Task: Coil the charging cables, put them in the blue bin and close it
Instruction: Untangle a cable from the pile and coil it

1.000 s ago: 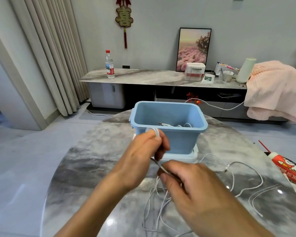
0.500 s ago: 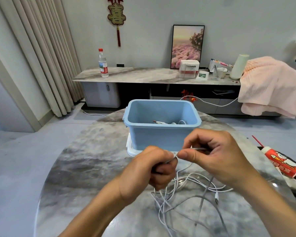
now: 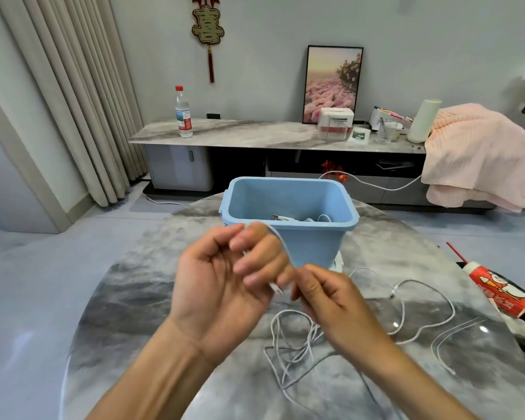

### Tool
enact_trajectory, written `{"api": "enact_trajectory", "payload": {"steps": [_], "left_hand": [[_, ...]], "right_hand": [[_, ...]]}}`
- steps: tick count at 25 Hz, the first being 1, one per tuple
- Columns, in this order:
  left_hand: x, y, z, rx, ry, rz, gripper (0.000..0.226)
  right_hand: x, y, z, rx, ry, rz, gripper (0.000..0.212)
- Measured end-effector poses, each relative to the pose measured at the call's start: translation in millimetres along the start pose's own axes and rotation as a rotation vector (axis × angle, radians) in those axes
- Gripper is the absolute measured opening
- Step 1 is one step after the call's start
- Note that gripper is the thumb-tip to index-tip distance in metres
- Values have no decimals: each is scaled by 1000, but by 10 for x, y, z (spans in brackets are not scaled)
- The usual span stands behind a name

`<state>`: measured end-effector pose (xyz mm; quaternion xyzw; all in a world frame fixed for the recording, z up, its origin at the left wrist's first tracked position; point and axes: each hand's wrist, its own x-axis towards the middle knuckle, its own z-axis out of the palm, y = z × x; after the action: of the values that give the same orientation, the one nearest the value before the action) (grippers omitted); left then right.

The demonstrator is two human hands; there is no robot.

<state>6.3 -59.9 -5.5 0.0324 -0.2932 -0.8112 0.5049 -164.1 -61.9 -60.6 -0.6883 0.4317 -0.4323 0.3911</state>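
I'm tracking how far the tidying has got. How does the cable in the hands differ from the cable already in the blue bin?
The cable in the hands is outside the blue bin, looped over the left hand and pinched by the right hand, trailing loose onto the table. The cable in the bin lies at the bottom, untouched. Both are thin and white.

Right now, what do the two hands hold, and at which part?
Both hold one white cable: the left hand near its plug end, the right hand pinching it just below.
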Motion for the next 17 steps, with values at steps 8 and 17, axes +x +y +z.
{"api": "enact_trajectory", "payload": {"steps": [8, 17], "left_hand": [[43, 30, -166, 1435, 180, 421, 29], [10, -68, -88, 1768, -41, 174, 44]], "right_hand": [[-219, -414, 108, 138, -334, 348, 19], [-104, -683, -656, -630, 66, -342, 20]]}}
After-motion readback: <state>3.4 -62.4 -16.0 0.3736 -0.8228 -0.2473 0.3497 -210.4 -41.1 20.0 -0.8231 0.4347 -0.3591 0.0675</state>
